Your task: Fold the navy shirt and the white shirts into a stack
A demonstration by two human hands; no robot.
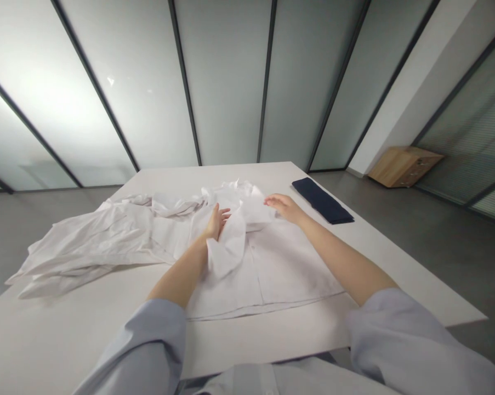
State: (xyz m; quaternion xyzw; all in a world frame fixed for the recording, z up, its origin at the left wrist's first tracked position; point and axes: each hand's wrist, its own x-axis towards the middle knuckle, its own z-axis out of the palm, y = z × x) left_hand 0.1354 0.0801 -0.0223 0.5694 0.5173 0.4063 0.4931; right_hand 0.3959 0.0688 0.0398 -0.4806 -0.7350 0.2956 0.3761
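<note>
A white button-front shirt [276, 263] lies on the table before me, its hem toward me and its upper part bunched up. My left hand [217, 223] is at the shirt's left side, fingers apart, with a loose fold of white cloth beside and partly over the wrist. At the upper right of the shirt is my right hand [284, 207], fingers stretched toward the collar end; no cloth shows gripped in it. Whether the fingertips touch the fabric I cannot tell.
Crumpled white clothing [103, 236] spreads over the left of the white table [395, 280]. A folded dark navy cloth [322, 200] lies near the right edge. Beyond the table are frosted glass panels [226, 82] and a wooden cabinet [403, 166] on the floor.
</note>
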